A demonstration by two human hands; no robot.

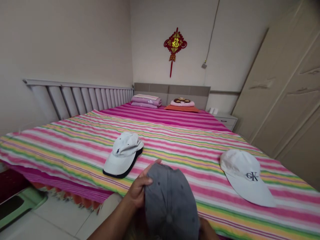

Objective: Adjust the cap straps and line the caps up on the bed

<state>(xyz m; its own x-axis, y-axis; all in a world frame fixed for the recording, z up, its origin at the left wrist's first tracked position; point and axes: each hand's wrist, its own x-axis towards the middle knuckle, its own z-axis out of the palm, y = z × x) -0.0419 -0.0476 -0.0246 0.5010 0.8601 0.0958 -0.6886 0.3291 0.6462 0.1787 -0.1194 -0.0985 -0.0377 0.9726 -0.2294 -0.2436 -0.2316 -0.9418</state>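
A grey baseball cap (172, 200) is held up close to me, over the near edge of the bed. My left hand (140, 188) grips its left side, thumb on the outside and the other fingers partly behind it. Low on the cap's right side is my right hand (206, 230), closed against the edge with its fingers mostly hidden. On the bed to the left lies a white cap (125, 150) with a dark-edged brim and a small dark logo. Farther right rests another white cap (242, 173) with dark letters on its front.
A striped sheet (180, 143) covers the bed. Folded purple bedding (147, 101) and pillows (182, 105) sit by the headboard (185, 91). Along the left wall runs a radiator (80, 98). A green stool (27, 203) stands at lower left; a wardrobe (282, 86) and nightstand (226, 120) are right.
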